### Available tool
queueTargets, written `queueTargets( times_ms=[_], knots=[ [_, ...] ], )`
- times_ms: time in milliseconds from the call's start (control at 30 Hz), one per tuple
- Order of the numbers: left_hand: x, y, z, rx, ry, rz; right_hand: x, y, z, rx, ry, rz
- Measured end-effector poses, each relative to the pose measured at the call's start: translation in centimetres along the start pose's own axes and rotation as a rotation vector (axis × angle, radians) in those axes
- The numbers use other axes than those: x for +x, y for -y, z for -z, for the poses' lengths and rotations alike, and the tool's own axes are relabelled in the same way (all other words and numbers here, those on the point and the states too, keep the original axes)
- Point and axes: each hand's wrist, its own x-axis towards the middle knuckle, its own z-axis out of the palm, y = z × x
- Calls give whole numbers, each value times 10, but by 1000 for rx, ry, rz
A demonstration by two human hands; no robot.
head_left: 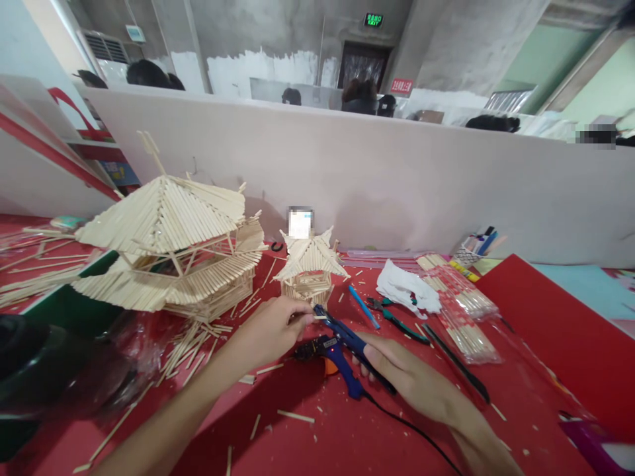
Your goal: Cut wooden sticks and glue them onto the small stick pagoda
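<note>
My left hand (270, 330) pinches a short wooden stick (317, 318) right at the nozzle of a blue glue gun (342, 347). My right hand (401, 377) is closed round the gun's body, with its black cord (411, 426) trailing toward me over the red table (347, 436). Just beyond the stick stands a small stick pavilion (310, 268). A much larger stick pavilion (171, 248) stands to the left.
Loose sticks (191, 350) litter the table by the big model. Green-handled pliers (397, 320), a white cloth (404, 287), packs of wrapped sticks (461, 311) and a pen cup (473, 248) lie to the right. A pale partition (397, 178) runs behind, with people's heads beyond it.
</note>
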Motion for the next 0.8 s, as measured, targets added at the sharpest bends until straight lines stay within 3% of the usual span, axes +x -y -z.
queueTargets(
  times_ms=[433,633,800],
  knots=[
    [-1,-4,-6,85,-19,20,9,-2,-19,-260,-109,-39],
    [-1,-7,-14,91,-55,11,7,-7,-24,-376,-71,-28],
    [-3,-11,-18,20,-26,8,7,-18,-33,-447,-167,3]
  ],
)
